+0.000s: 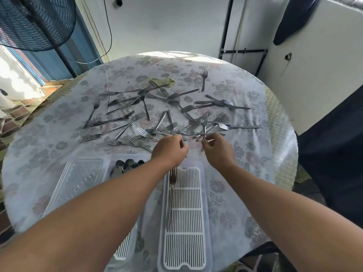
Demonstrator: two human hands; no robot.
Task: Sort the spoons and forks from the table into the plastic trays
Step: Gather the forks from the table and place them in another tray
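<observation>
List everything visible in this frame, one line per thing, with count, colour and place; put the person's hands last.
forks: dozens, too tangled to count, silver, scattered across the far half of the table
lone fork: one, silver, far side, apart from the pile
right tray: one, clear with a white slatted insert, near edge, holding one fork
left tray: one, clear, near left, partly behind the left arm
spoons: several, dark, stacked between the trays; whether inside the left tray is unclear
tablecloth: one, pale floral, over the round table
fan: one, dark, top left
left hand: fingers curled at the pile's near edge
right hand: pinching a utensil handle
</observation>
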